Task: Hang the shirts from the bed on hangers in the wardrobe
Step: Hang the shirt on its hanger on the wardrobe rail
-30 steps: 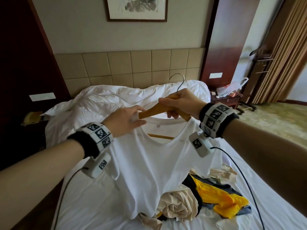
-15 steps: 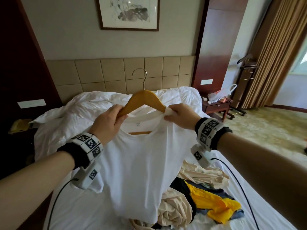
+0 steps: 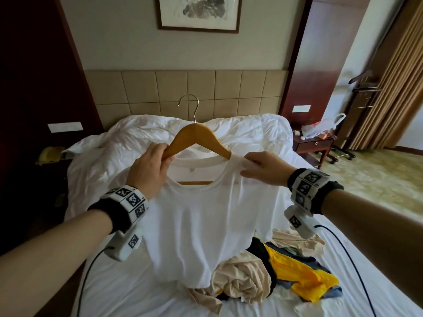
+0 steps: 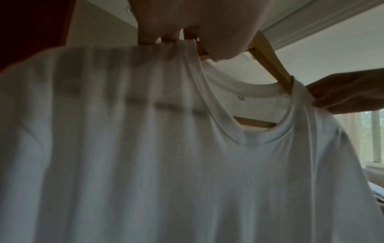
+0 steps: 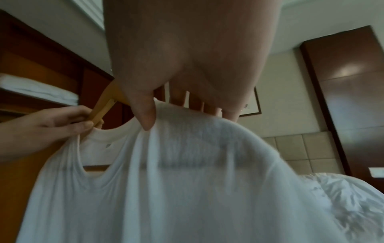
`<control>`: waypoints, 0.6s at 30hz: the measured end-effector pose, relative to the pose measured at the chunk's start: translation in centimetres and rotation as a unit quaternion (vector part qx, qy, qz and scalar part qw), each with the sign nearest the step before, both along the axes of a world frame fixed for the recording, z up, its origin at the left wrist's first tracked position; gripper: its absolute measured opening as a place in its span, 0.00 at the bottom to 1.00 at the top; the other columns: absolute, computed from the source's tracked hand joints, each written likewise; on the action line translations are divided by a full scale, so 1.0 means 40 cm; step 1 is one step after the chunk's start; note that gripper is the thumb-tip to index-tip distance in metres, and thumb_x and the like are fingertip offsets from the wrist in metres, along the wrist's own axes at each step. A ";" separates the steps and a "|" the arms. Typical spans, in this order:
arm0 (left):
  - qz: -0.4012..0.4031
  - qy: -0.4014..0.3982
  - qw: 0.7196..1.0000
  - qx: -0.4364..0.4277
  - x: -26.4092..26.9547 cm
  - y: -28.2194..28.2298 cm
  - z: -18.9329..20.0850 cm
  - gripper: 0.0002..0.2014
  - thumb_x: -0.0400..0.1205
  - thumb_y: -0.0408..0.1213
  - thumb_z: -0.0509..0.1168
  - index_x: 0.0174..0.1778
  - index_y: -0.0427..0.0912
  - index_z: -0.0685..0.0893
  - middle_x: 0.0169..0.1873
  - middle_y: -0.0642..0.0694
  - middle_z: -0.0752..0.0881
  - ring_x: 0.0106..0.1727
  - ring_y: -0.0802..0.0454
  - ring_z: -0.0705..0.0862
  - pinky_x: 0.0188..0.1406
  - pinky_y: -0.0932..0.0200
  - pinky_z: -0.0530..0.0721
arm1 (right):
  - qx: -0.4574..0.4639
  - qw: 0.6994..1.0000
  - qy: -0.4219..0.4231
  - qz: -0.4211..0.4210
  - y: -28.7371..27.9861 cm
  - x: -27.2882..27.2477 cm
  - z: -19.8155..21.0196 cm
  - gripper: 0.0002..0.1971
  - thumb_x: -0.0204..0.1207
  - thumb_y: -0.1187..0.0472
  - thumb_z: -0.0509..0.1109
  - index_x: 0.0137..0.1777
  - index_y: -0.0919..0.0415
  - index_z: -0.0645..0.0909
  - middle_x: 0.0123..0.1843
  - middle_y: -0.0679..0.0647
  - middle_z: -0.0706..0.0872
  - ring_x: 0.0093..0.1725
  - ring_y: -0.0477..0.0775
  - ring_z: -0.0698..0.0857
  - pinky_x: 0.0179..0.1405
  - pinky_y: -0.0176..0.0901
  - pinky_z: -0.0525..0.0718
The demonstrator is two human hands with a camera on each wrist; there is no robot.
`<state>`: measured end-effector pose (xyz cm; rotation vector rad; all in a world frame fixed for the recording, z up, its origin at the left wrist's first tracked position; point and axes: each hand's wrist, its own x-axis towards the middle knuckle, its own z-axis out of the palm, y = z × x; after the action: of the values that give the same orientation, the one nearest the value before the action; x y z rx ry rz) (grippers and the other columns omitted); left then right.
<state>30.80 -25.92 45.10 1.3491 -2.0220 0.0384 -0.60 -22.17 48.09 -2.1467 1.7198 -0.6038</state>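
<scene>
A white T-shirt (image 3: 201, 225) hangs on a wooden hanger (image 3: 199, 138) with a metal hook, held up over the bed. My left hand (image 3: 151, 168) grips the hanger's left arm together with the shirt's shoulder (image 4: 166, 49). At the other shoulder my right hand (image 3: 258, 168) pinches the shirt's fabric (image 5: 187, 125) over the hanger's right arm. The hanger's crossbar (image 4: 251, 123) shows through the neckline. On the bed below lies a pile of other shirts (image 3: 274, 277), beige, yellow and dark.
The bed (image 3: 137, 282) has a rumpled white duvet (image 3: 240, 133) at the headboard. A nightstand (image 3: 313, 145) with a plastic bag stands at the right, curtains (image 3: 389, 76) beyond it. In the right wrist view, wooden wardrobe shelves (image 5: 41, 78) lie behind me to the left.
The hanger went from tilted to upright and now sits inside the neckline. My right hand left the hanger and moved to the shirt's right shoulder. My left hand took the hanger's left arm.
</scene>
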 end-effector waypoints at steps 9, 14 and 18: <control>0.106 -0.033 0.993 0.027 0.066 0.076 -0.023 0.17 0.87 0.39 0.59 0.73 0.41 0.76 0.64 0.42 0.85 0.66 0.42 0.81 0.74 0.33 0.69 | 0.081 0.980 0.123 0.137 0.017 0.127 0.014 0.17 0.79 0.48 0.73 0.44 0.65 0.86 0.40 0.62 0.87 0.38 0.56 0.82 0.40 0.45 0.78; 0.214 0.144 0.965 0.038 0.142 0.186 0.017 0.19 0.84 0.37 0.64 0.72 0.42 0.75 0.67 0.40 0.79 0.69 0.42 0.77 0.71 0.47 0.76 | 0.069 0.978 -0.003 0.196 0.068 0.339 0.002 0.18 0.80 0.53 0.71 0.36 0.69 0.83 0.31 0.56 0.78 0.30 0.49 0.75 0.29 0.38 0.71; 0.261 0.248 0.922 0.140 0.185 0.360 0.015 0.16 0.87 0.49 0.60 0.56 0.39 0.82 0.50 0.41 0.85 0.53 0.43 0.84 0.55 0.48 0.82 | 0.086 0.962 -0.038 0.258 0.134 0.523 -0.037 0.20 0.80 0.56 0.71 0.27 0.61 0.75 0.26 0.53 0.74 0.26 0.50 0.71 0.23 0.37 0.66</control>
<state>38.22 -11.52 45.69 1.8292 -1.2418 -0.3331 20.31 -16.81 46.63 -2.2770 1.0565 -0.3670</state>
